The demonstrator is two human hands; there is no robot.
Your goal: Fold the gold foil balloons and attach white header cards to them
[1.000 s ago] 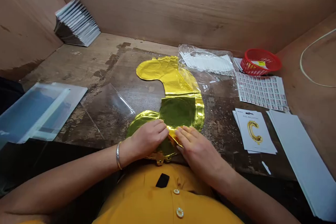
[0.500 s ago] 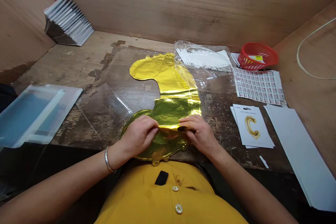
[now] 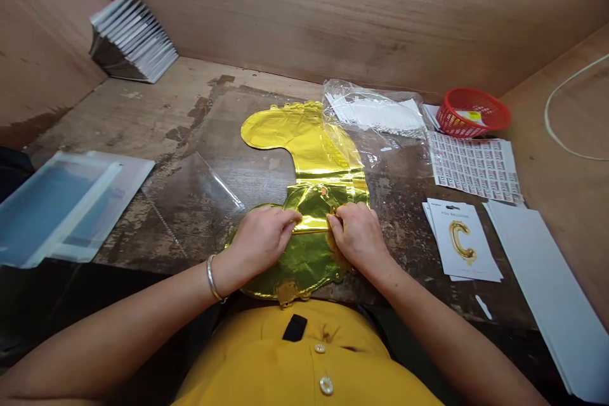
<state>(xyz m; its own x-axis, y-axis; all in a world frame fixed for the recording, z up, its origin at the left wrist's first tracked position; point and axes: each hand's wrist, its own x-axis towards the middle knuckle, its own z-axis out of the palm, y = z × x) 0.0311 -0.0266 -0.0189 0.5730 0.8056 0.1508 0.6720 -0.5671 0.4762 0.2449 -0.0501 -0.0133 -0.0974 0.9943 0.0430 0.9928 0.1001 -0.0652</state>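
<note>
A flat gold foil balloon [image 3: 295, 139] lies on the worn wooden bench, doubled over on itself near my body. My left hand [image 3: 261, 241] and my right hand [image 3: 356, 236] rest on its lower part. Fingers of both hands pinch a straight fold [image 3: 309, 223] running across the foil. The hands hide part of the folded section, and the balloon's full outline cannot be seen.
Beyond the balloon lie a plastic bag of white sticks [image 3: 373, 111], a red basket [image 3: 471, 114] and a printed sticker sheet [image 3: 473, 165]. To the right are gold "C" balloon cards [image 3: 461, 238] and white sheets [image 3: 542, 285]. Clear sleeves [image 3: 61, 209] and stacked packets [image 3: 130, 38] sit left.
My fingers have gone from pressing flat on the foil to pinching its fold. The crease now lies straighter across the balloon, and my hands sit slightly further apart.
</note>
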